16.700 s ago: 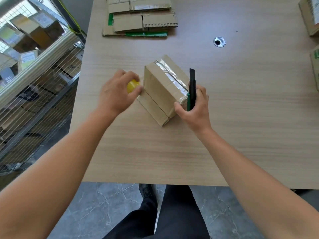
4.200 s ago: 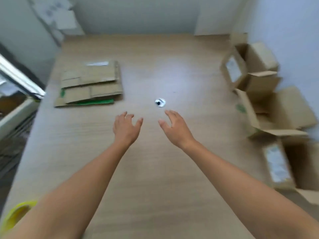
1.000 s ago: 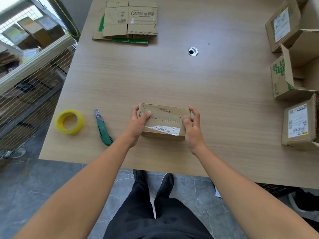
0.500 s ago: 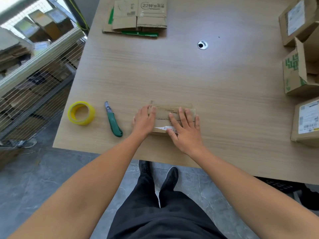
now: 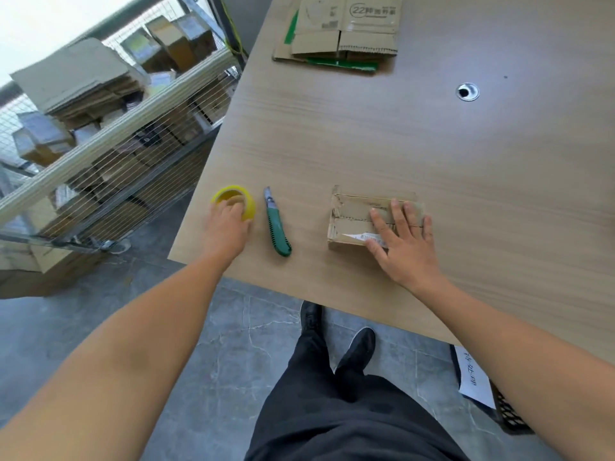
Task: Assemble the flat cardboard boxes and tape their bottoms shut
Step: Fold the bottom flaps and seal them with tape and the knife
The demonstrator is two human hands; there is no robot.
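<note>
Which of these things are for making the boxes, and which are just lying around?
For the job:
box, pressed flat by the right hand
tape, touched by the left hand
knife
flat boxes, stacked

Just lying about:
paper on the floor
cart of boxes beside the table

The tape roll (image 5: pixel 248 207) is translucent yellow. The knife (image 5: pixel 278 232) has a green handle with black ribbing. The box (image 5: pixel 352 212) is plain brown cardboard with a white label (image 5: pixel 361 235) printed in black. The flat boxes (image 5: pixel 342 28) are brown, one edged green. The surface (image 5: pixel 432 144) shows pale wood grain; the floor (image 5: pixel 229 344) is grey, veined white.
</note>
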